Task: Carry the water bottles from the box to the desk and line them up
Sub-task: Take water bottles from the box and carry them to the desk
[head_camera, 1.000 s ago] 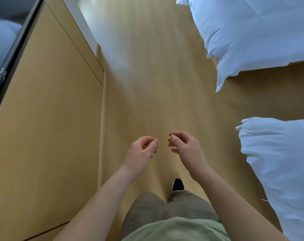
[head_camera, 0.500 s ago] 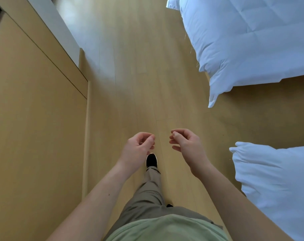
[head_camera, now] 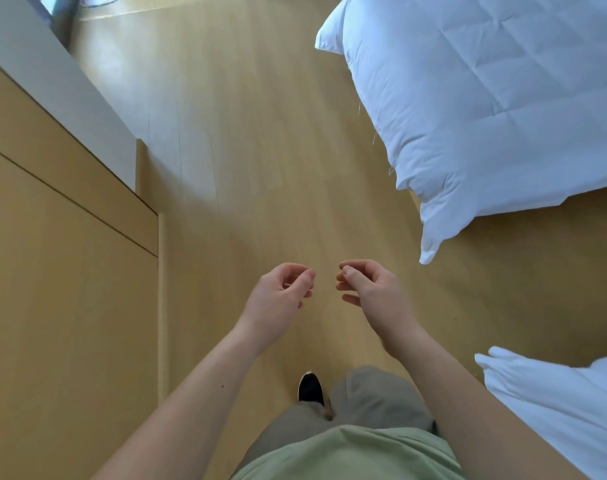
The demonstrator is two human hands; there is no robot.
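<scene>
Wooden flooring (head_camera: 246,140) runs ahead between a pale cabinet (head_camera: 63,271) and two white duvets (head_camera: 485,109), and over it the fingers of the left hand (head_camera: 278,299) and right hand (head_camera: 368,296) hang loosely curled, thumbs near forefingers, holding nothing. No bottles, box or table show anywhere, so I cannot tell where they lie. My guess is a walk toward one of them, and the risks are a black shoe (head_camera: 309,386) catching the drooping duvet corner, or a hip clipping the cabinet's edge.
</scene>
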